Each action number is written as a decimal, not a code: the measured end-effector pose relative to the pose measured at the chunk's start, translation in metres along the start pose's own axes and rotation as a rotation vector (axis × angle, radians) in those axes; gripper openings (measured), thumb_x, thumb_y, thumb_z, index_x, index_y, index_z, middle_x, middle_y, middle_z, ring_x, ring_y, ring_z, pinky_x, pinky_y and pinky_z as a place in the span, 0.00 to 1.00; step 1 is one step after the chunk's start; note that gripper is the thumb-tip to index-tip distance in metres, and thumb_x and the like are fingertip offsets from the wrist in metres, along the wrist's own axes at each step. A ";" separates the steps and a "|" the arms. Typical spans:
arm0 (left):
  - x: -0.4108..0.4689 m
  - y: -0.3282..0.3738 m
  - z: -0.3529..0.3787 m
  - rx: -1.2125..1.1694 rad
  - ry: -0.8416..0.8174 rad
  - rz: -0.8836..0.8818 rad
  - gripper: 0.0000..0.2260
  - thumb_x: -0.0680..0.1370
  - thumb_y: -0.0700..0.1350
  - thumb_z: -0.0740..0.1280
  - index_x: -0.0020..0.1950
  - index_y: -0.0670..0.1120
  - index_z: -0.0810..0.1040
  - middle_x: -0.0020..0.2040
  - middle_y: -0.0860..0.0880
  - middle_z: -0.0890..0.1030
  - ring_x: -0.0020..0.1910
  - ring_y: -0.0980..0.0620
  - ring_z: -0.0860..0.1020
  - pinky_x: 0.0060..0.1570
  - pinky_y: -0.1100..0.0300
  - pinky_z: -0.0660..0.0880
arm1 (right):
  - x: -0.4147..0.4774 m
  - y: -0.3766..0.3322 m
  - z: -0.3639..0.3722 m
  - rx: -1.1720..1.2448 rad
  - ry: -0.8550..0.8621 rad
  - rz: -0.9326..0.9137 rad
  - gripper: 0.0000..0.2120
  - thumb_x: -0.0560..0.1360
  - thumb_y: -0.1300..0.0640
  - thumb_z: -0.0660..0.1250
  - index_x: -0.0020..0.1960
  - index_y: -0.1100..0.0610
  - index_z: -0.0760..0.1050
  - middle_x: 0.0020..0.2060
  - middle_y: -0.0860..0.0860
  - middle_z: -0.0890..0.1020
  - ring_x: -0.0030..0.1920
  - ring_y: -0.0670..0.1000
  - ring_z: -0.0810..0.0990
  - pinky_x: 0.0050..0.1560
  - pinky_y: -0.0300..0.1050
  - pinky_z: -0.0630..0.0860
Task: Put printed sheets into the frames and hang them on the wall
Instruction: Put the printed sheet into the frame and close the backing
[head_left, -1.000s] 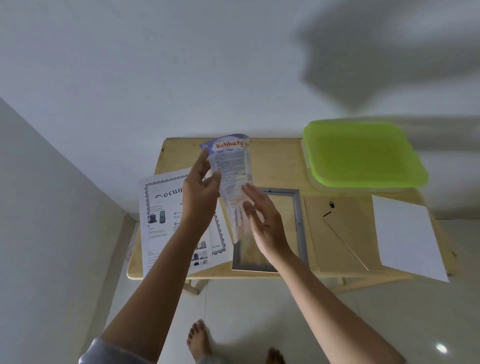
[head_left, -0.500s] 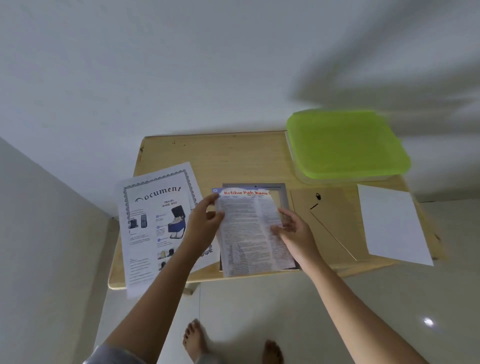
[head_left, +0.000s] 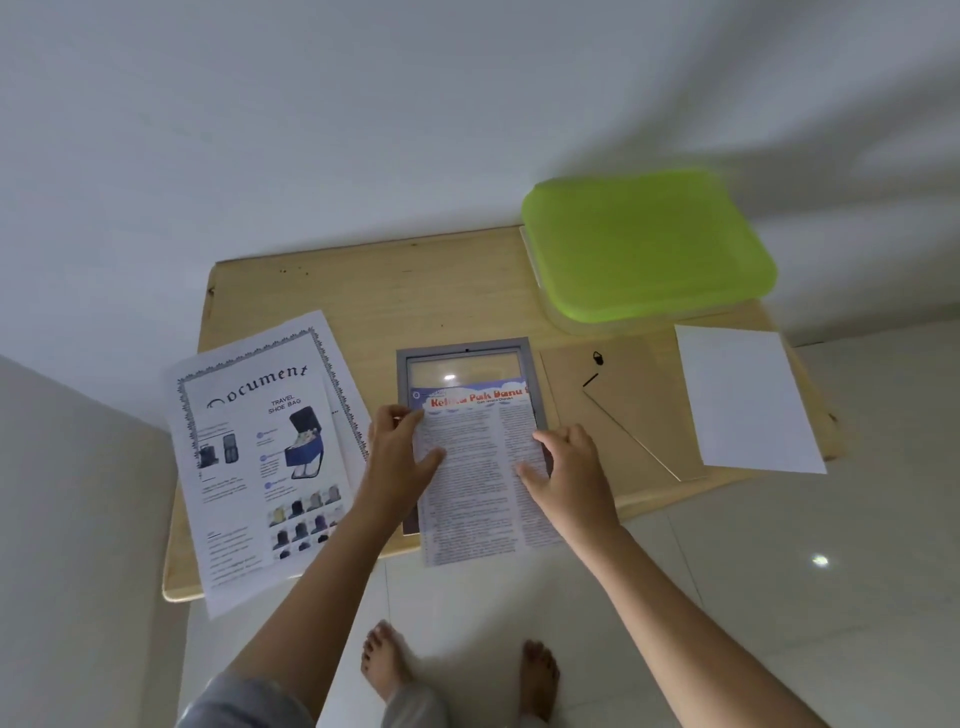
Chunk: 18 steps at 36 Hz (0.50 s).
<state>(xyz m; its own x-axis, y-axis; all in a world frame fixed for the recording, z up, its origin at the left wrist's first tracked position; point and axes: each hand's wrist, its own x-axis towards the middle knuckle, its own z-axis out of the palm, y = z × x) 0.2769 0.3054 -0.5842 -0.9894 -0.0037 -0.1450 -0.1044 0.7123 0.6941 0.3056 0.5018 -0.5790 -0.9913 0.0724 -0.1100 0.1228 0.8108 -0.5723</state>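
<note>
A printed sheet with a red headline (head_left: 480, 470) lies on the grey picture frame (head_left: 464, 349), which rests face down on the wooden table (head_left: 363, 291). The sheet's lower end hangs past the table's front edge, and the frame's top strip shows above it. My left hand (head_left: 397, 457) holds the sheet's left edge, thumb on top. My right hand (head_left: 569, 462) holds the right edge the same way. The frame's brown backing board (head_left: 613, 410) with a black hanger lies just right of the frame.
A "Document" sheet with a shoe bag picture (head_left: 260, 457) lies at the left, overhanging the table. A blank white sheet (head_left: 748, 400) lies at the right. A box with a green lid (head_left: 644, 244) stands at the back right. My bare feet (head_left: 384, 660) are below on tiles.
The sheet was held up and curled one second ago. Both hands have lowered it and laid it flat over the frame.
</note>
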 end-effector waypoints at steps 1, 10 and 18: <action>0.000 0.000 0.001 0.015 0.004 0.005 0.23 0.74 0.43 0.69 0.67 0.41 0.69 0.63 0.45 0.64 0.64 0.48 0.64 0.64 0.54 0.67 | -0.001 0.000 0.000 -0.024 0.009 -0.008 0.21 0.72 0.52 0.69 0.62 0.57 0.73 0.51 0.51 0.72 0.54 0.49 0.71 0.47 0.38 0.72; -0.007 -0.010 0.000 0.075 0.099 0.030 0.21 0.74 0.46 0.68 0.65 0.44 0.67 0.65 0.45 0.65 0.65 0.46 0.62 0.58 0.56 0.66 | -0.011 -0.015 0.017 -0.090 -0.034 -0.380 0.19 0.71 0.55 0.71 0.61 0.56 0.74 0.61 0.54 0.76 0.61 0.53 0.75 0.56 0.45 0.77; -0.026 -0.024 0.000 0.060 0.114 0.090 0.19 0.77 0.43 0.64 0.67 0.40 0.68 0.59 0.45 0.71 0.58 0.53 0.67 0.59 0.63 0.64 | 0.004 -0.028 0.027 -0.228 -0.187 -0.394 0.23 0.76 0.50 0.63 0.70 0.53 0.65 0.71 0.52 0.66 0.72 0.54 0.61 0.68 0.50 0.62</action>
<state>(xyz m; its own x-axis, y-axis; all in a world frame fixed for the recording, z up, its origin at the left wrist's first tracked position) 0.3047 0.2888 -0.5970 -0.9999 -0.0149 -0.0005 -0.0116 0.7542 0.6566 0.2998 0.4638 -0.5853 -0.9319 -0.3544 -0.0769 -0.2945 0.8634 -0.4096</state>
